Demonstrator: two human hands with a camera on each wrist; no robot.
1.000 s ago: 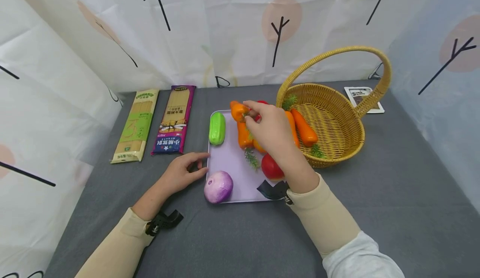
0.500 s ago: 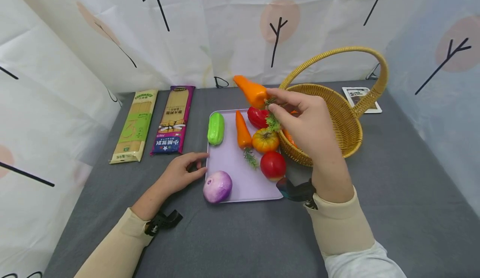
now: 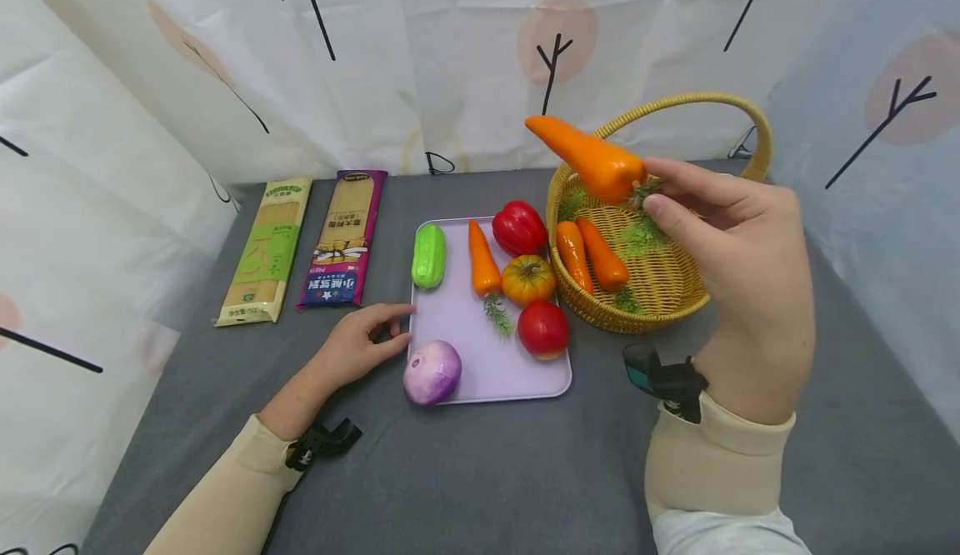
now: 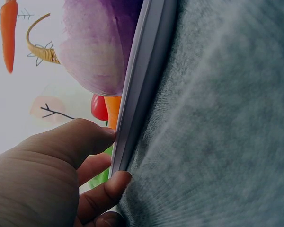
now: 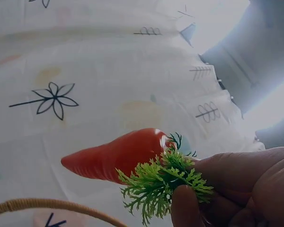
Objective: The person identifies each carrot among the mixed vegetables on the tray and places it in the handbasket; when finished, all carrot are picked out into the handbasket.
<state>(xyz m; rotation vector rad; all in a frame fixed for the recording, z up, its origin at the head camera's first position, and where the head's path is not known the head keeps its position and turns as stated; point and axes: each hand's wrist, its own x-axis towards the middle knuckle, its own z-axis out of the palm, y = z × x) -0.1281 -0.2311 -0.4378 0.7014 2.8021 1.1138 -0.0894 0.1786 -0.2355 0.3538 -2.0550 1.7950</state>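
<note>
"Head view?"
"Right hand pinching a carrot by its leafy end, raised at wicker basket; two carrots inside. Tray has onion, tomato, bell pepper. Left hand loose, fingers apart, at tray edge."
"Left wrist adds?"
"Tray's outer wall, thumb touching rim."
"Right wrist?"
"Feathery greens close up; glaring lights, only here."

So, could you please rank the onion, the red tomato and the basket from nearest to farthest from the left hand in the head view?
From the left hand:
1. Onion, just to its right, at the tray's near left corner.
2. Red tomato, toward the tray's right edge.
3. Basket, beyond the tray's right side.
</note>
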